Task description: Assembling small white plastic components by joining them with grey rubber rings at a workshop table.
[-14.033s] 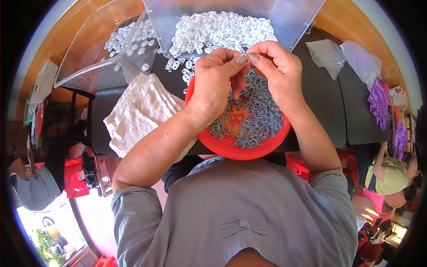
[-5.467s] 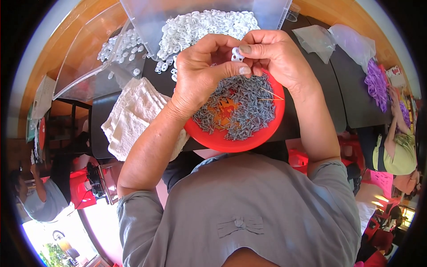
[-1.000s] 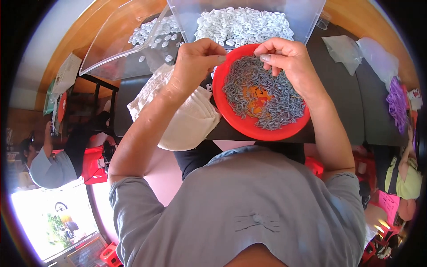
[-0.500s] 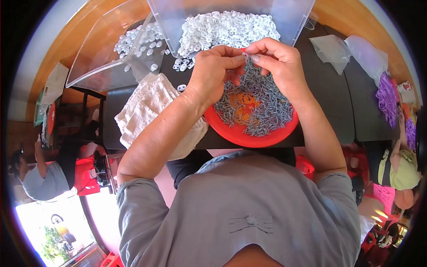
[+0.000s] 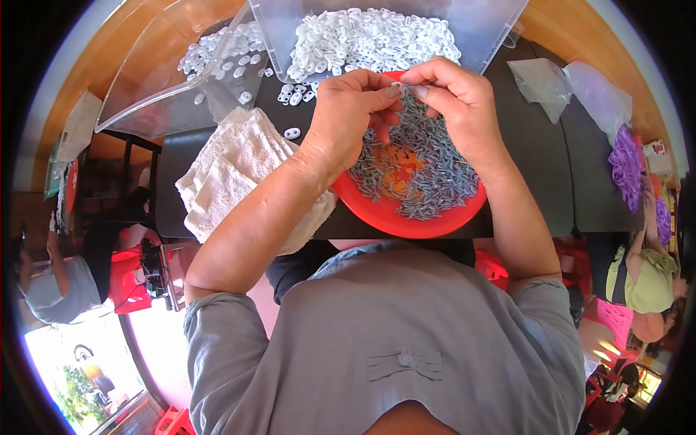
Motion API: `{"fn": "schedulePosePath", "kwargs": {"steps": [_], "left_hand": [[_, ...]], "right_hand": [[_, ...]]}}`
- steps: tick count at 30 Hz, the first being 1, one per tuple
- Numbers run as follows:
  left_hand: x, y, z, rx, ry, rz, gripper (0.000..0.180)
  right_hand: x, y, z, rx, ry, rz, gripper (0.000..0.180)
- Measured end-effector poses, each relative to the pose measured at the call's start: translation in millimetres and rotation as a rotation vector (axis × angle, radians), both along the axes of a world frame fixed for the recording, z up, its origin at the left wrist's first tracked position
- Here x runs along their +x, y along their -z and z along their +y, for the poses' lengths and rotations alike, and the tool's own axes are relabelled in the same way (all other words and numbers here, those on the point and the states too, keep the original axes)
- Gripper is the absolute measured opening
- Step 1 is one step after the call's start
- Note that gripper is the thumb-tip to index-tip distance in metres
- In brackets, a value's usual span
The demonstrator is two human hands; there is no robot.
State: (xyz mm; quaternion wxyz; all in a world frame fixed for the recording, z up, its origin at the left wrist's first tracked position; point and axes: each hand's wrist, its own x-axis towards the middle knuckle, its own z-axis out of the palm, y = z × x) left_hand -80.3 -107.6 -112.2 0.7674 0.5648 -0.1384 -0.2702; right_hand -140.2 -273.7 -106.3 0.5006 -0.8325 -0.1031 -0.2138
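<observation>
Over the far rim of a red basin [image 5: 413, 229], my left hand [image 5: 346, 109] and my right hand [image 5: 464, 109] meet fingertip to fingertip. Each is closed in a pinch. A tiny white plastic piece [image 5: 397, 85] shows at the left thumb and finger. Whatever the right fingertips grip is too small to make out. Below them, many grey screws [image 5: 442, 174] fill the basin, partly baring its orange-patterned bottom. Just beyond my hands, a clear plastic bin [image 5: 496, 40] holds a heap of white oval two-hole pieces [image 5: 373, 43].
Left of the basin lies a crumpled cream towel [image 5: 225, 167] beside one loose white piece [image 5: 291, 133]. Another clear container [image 5: 138, 116] with white pieces stands far left. Plastic bags [image 5: 544, 87] and purple strands [image 5: 625, 163] lie right. Other people sit at both sides.
The whole view has shifted slightly. My hands stay pinched together over the basin's far side, with the fingertips only slightly moved.
</observation>
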Motion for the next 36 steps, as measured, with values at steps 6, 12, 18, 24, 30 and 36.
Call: {"fn": "schedulePosePath", "kwargs": {"steps": [6,12,18,24,30,36], "left_hand": [[-3,0,0,0.027,-0.003,-0.019,0.011],[-4,-1,0,0.018,-0.011,-0.005,0.012],[-6,-2,0,0.039,-0.019,-0.015,0.012],[-9,-3,-2,0.067,-0.046,-0.040,0.011],[-9,-1,-2,0.064,-0.069,-0.028,0.010],[-10,-1,-2,0.064,-0.075,-0.025,0.009]], "right_hand": [[-2,0,8,-0.008,0.003,-0.046,0.014],[-3,-2,10,-0.079,0.038,-0.111,0.011],[-2,0,11,-0.073,0.034,-0.149,0.011],[-2,0,13,-0.091,0.046,-0.172,0.012],[-2,0,13,-0.066,0.047,-0.190,0.012],[-2,1,14,-0.098,0.050,-0.188,0.012]]}}
